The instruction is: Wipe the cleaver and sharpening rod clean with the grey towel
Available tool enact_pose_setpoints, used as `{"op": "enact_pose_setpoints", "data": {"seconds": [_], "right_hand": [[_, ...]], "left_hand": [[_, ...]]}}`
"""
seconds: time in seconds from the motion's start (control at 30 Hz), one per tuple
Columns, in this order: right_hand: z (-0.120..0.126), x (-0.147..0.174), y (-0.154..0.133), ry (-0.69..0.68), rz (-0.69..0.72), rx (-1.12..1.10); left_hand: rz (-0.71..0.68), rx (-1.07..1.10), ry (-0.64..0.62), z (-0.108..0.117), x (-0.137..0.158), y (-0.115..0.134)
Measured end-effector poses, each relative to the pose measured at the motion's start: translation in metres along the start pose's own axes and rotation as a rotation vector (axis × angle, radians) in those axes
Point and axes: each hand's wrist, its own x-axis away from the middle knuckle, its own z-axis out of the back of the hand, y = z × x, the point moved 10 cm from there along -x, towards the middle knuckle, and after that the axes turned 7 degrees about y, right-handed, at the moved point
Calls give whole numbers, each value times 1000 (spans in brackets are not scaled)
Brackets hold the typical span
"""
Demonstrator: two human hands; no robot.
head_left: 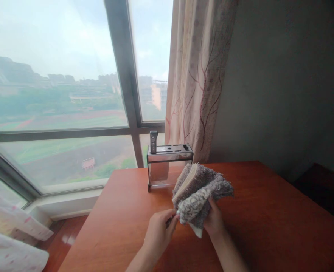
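A thick, fluffy grey cloth (pixel 198 189) with a beige stripe is bunched up above the table. My right hand (pixel 213 219) grips it from below and the right, its fingers largely hidden in the folds. At the cloth's lower left edge, my left hand (pixel 159 228) is closed in a pinch. Something small and dark shows between its thumb and fingers, but I cannot make out what it is. A pale corner hangs under the cloth. Behind it stands a clear-sided knife block (pixel 169 155) with a slotted top, and one grey-handled knife (pixel 153 142) is upright in its left end.
The reddish-brown wooden table (pixel 121 219) reaches back to a large window (pixel 56 94). A patterned curtain (pixel 198 75) hangs behind the knife block, beside a dark grey wall (pixel 283 83). More pale curtain fabric (pixel 13 241) lies at lower left.
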Motion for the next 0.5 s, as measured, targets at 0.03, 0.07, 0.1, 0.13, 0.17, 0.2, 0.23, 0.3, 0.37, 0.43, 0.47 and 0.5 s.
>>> {"op": "enact_pose_setpoints", "data": {"seconds": [0.03,0.07,0.1,0.13,0.17,0.2,0.23,0.3,0.37,0.43,0.47,0.5], "right_hand": [[-3,1,5,-1,-29,-22],[-6,2,9,2,-62,-47],[-8,3,12,15,-83,-63],[-9,3,12,43,-75,-62],[-8,2,11,77,-54,-52],[-7,2,8,116,-30,-36],[-5,1,6,151,-4,-17],[-2,1,-1,195,48,26],[1,1,-7,210,91,59],[5,2,-11,202,101,65],[7,1,-11,192,94,60],[9,1,-12,178,82,52]], "left_hand": [[-51,-90,50,6,0,4],[-99,-171,99,11,1,7],[-141,-242,145,15,3,11],[-175,-302,187,19,5,14],[-201,-348,222,22,7,16],[-221,-378,250,25,8,19],[-234,-385,270,27,9,20],[-235,-339,275,29,9,22],[-214,-237,231,26,7,21],[-182,-113,163,21,3,20],[-162,-47,129,18,2,19],[-137,22,100,16,0,19]]}}
